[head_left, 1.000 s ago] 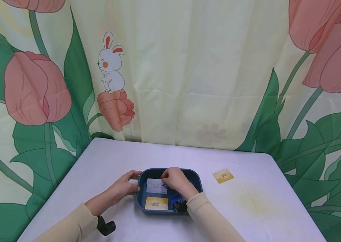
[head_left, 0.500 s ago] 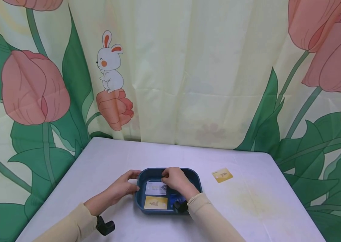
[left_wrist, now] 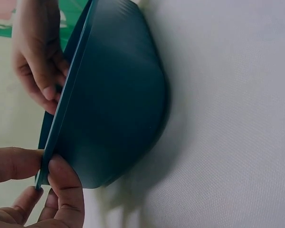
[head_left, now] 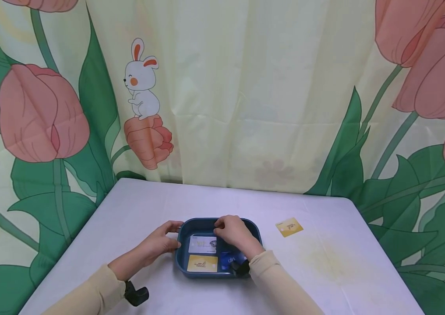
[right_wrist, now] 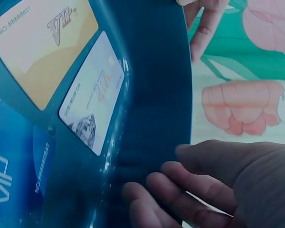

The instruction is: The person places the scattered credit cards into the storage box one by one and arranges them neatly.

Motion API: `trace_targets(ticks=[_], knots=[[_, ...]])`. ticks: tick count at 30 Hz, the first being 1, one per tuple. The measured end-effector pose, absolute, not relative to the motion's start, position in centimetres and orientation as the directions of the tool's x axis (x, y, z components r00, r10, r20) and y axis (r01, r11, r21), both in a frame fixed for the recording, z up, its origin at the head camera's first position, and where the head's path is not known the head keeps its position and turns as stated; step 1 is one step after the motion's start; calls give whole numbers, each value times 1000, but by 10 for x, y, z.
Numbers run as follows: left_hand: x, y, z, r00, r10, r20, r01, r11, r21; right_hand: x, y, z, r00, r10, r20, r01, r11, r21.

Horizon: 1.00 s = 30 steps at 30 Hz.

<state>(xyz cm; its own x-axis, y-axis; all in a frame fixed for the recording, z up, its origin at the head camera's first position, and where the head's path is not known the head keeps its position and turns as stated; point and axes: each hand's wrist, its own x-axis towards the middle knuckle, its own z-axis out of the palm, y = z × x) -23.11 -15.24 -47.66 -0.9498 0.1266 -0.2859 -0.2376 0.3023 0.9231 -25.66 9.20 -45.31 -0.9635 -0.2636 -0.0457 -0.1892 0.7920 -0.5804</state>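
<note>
A dark blue tray (head_left: 203, 275) stands on the table. My left hand (head_left: 155, 246) pinches its left rim between thumb and fingers, as the left wrist view shows at the tray's outer wall (left_wrist: 114, 95). In the tray lie a white card (head_left: 202, 245), a yellow card (head_left: 203, 263) in front of it, and a blue card (head_left: 227, 259) to the right, partly hidden by my right arm. My right hand (head_left: 235, 232) is over the tray's back part. Its loosely bent fingers (right_wrist: 168, 194) hold nothing, beside the wall in the right wrist view.
Another yellow card (head_left: 289, 227) lies on the white-covered table (head_left: 317, 262), to the right of the tray. A curtain (head_left: 226, 109) with tulips and a rabbit hangs behind the table. A black device (head_left: 136, 295) sits at the left wrist.
The white card has slid slightly nearer, close to the yellow card. My right hand has come off it and shifted a little to the right. The left hand still holds the rim.
</note>
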Motion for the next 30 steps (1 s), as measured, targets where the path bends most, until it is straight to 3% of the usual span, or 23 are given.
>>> trace_targets(ticks=[14,30], knots=[[-232,-151,-476,-950,108,-294,-247,317,916,-263,120,-444,-971,-225,85,-230,767,-599],[-231,-151,-480,-949,104,-297,-252,317,914,-267,152,-434,-989,-133,68,-146,781,-607]])
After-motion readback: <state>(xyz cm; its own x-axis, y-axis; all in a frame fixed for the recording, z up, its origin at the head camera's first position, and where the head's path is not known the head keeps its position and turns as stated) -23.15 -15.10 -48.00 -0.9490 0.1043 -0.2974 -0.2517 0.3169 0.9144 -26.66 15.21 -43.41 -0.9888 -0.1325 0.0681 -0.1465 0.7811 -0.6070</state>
